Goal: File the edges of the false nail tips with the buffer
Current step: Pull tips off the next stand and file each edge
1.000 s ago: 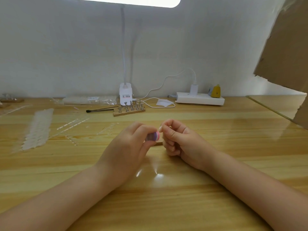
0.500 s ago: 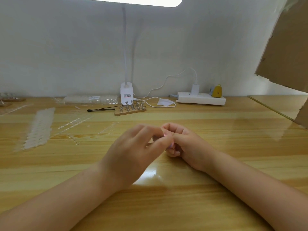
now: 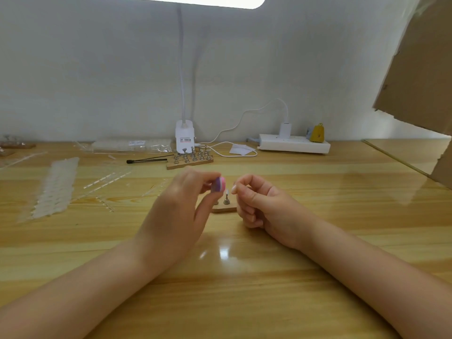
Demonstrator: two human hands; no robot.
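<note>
The wooden desk [image 3: 318, 241] lay wide under the lamp. My left hand [image 3: 176, 216] gripped the buffer [image 3: 218, 185] between thumb and curled fingers; my right hand [image 3: 264, 204] pinched a nail tip [image 3: 234, 189] just right of it (apart, edge facing the buffer).

Glossy pale-wood surface [image 3: 318, 192] against a plain white wall [image 3: 97, 69]; lit lamp panel [image 3: 208, 1] overhead; brown cardboard sheet [image 3: 420, 77] at right.

A small wooden stand [image 3: 225, 208] with an upright peg [image 3: 226, 198] sits between both hands.
</note>
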